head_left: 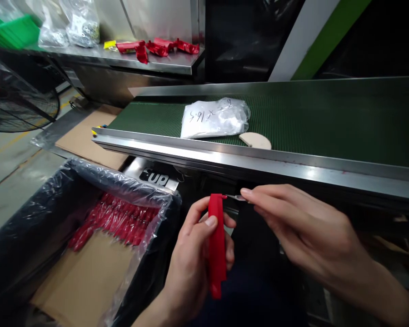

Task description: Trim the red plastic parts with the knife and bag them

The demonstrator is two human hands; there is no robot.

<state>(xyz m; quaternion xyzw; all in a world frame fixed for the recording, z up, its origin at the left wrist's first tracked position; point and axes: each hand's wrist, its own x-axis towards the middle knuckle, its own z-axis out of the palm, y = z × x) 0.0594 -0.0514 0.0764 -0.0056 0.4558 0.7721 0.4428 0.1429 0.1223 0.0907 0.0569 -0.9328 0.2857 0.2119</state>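
One red part (217,245) sits gripped in the left hand (191,268); right hand (306,227) pinches a small blade (234,197) at its tip; finished parts (116,220) only partly fill the lined box (27,218).

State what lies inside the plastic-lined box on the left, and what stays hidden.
Inside the box, a row of red parts lies on a cardboard sheet. That sheet covers whatever is underneath, and the dark liner hides the box's near walls.

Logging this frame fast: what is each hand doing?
Left hand: closed on the red plastic part.
Right hand: pinching a small metal tool.
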